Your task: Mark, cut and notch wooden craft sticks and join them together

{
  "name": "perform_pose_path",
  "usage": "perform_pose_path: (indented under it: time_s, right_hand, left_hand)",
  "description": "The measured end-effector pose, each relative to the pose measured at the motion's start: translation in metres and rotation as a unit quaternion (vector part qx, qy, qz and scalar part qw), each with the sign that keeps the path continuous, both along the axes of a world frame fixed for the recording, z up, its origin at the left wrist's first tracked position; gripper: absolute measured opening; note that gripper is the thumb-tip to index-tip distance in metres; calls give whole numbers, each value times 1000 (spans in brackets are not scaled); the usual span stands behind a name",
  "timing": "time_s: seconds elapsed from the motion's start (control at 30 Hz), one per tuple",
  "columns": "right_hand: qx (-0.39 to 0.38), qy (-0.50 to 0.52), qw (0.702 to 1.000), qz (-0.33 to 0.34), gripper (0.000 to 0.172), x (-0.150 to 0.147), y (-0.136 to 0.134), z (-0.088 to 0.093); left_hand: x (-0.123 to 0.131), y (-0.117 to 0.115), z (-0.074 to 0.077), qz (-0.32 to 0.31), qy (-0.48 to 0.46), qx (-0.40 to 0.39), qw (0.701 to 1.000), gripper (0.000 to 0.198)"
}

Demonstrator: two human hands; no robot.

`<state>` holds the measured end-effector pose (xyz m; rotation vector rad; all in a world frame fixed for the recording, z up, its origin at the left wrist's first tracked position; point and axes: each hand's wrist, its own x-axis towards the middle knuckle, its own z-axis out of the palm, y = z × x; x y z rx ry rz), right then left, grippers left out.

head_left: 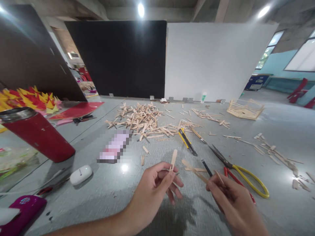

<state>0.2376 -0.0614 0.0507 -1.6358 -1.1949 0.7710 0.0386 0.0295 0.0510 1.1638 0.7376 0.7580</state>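
Note:
Between the thumb and index finger of my left hand a wooden craft stick is pinched, pointing up; the other fingers are spread. To its right, my right hand is closed on another craft stick, slightly blurred, that points up and left. A black pen-like tool shows just beyond the right fingers; whether they touch it I cannot tell. Scissors with one yellow and one red handle lie open beside the right hand. Ahead is a yellow and black box cutter.
A heap of craft sticks lies at the back, with scraps at right and a small stick frame behind. On the left are a red flask, a pixelated phone-like object, a white case and a purple device.

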Motion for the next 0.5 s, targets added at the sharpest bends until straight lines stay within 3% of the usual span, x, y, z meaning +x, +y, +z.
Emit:
perform_pose_path:
  time_s: [0.3,0.4,0.5]
  right_hand:
    - [36,-35,998,44,45,13,-8,-14]
    - [42,-41,998,23,44,13,-9,-14]
    - [37,-46,998,32,43,10,-9,-15]
  left_hand:
    - [-2,-5,-4,14,163,140,977,35]
    - [-2,-5,-8,-1,201,147,969,34]
    - [-3,-8,-7,-35,221,232,947,39]
